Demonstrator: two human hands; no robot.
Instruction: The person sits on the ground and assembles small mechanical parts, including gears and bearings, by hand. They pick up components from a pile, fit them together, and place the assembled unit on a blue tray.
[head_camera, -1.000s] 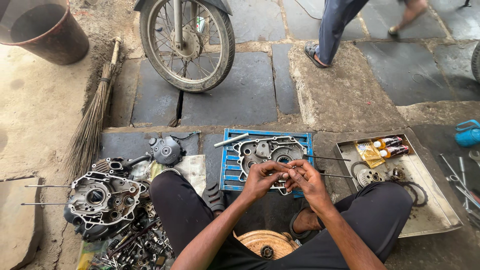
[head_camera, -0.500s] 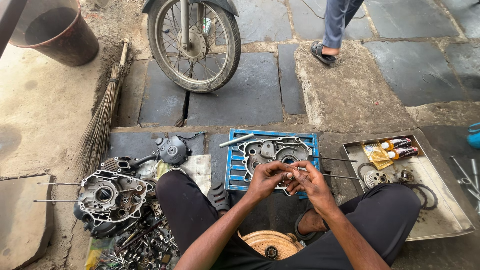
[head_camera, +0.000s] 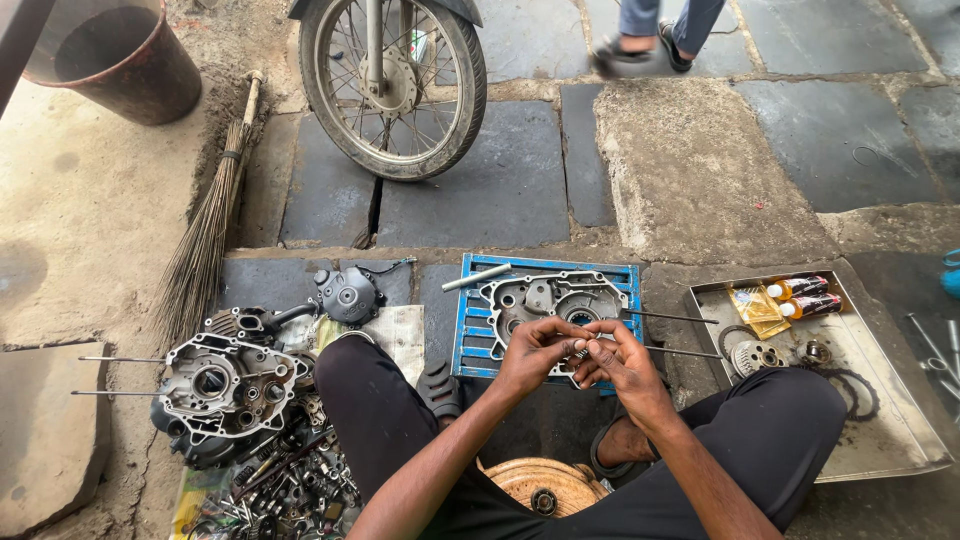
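My left hand (head_camera: 537, 352) and my right hand (head_camera: 617, 360) meet fingertip to fingertip over a grey engine case half (head_camera: 548, 297). Between the fingers they pinch a small metal part (head_camera: 581, 347), too small to identify. The case half lies on a blue plastic crate (head_camera: 470, 330) on the ground in front of my crossed legs. A short metal rod (head_camera: 477, 277) rests on the crate's far left corner.
A second engine case with long studs (head_camera: 225, 385) lies at my left above a pile of bolts and tools (head_camera: 285, 490). A metal tray (head_camera: 900, 440) with small bottles (head_camera: 800, 297) and gears is at right. A motorcycle wheel (head_camera: 392, 85), broom (head_camera: 205, 240), bucket (head_camera: 115, 60) and a walking person's feet (head_camera: 640, 50) are beyond.
My hands stay together on the small part with slight finger movement. The person in the background has walked left across the paving. My view has shifted slightly.
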